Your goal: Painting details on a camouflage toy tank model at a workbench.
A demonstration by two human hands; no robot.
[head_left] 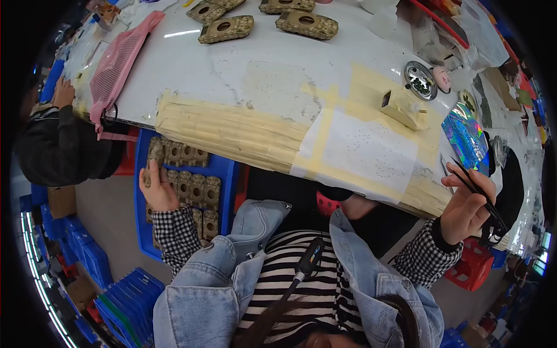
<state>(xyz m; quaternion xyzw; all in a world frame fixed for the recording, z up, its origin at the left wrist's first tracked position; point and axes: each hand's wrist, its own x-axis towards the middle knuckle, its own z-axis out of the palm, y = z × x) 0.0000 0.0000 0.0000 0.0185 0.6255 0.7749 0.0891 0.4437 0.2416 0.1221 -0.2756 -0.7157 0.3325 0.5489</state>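
The left hand (159,194) is reached down over the blue plastic tray (229,194) below the table edge, its fingers partly spread and its thumb apart; the fingertips meet a tan-and-brown camouflage-patterned hull piece (155,149) at the tray's upper left corner, though whether they grip it or merely touch it cannot be told, since the fingers cover its lower end. Beside it, similar camouflage hulls with round dark openings (197,188) stand in rows, the lower ones partly hidden by the hand and the black-and-white checked cuff (177,229). The right hand (467,206), at the right end of the table, is curled around slim black tweezers (478,188), thumb and fingers closed on the shaft; the tips overlap the shiny holographic sheet (466,133) behind, so their gap is hard to make out. A thin silvery tool (445,168) lies near these fingers, partly blocked from sight. On the white table (278,52), a white paper sheet (371,151) carries tiny dark specks too small to identify, and a round metal dish (420,81) holds small dark green bits whose shapes are unclear. More camouflage hulls (307,24) sit at the far edge, some cut off by the frame.
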